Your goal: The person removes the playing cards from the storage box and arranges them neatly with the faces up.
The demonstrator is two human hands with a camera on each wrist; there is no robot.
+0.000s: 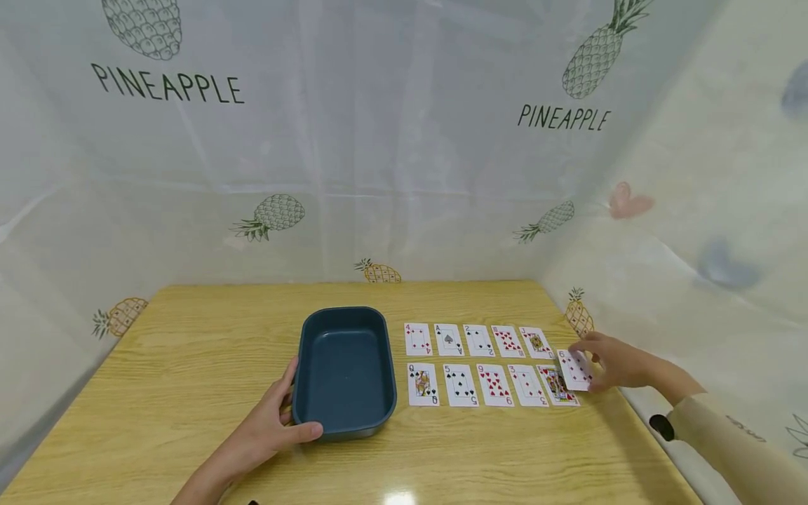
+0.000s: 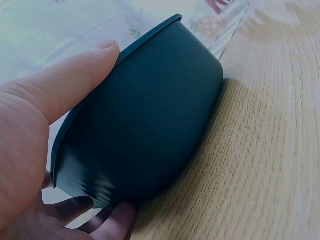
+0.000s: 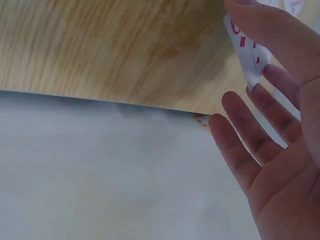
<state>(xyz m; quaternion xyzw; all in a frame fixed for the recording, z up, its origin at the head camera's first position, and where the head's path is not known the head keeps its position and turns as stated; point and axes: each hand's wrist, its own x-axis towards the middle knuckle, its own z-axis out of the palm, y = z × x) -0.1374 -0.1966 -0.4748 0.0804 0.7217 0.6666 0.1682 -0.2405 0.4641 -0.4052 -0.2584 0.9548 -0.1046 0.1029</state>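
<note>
A dark blue rectangular plastic bin (image 1: 344, 379) stands on the wooden table, its inside bare. My left hand (image 1: 271, 424) grips the bin's near left side, with the thumb along the rim and the other fingers around the wall and low by the base (image 2: 100, 175). At the right end of the card rows, my right hand (image 1: 612, 361) pinches a six of diamonds playing card (image 1: 573, 370) between thumb and fingers. That card is raised at a tilt in the right wrist view and overlaps the king of hearts (image 1: 557, 386) in the head view.
Two rows of face-up cards lie right of the bin, among them an ace of spades (image 1: 449, 339), a jack (image 1: 536, 343), a queen (image 1: 422, 385) and a three of diamonds (image 1: 528, 386). Pineapple-print sheeting (image 1: 404, 154) hangs behind and beside the table (image 1: 208, 351).
</note>
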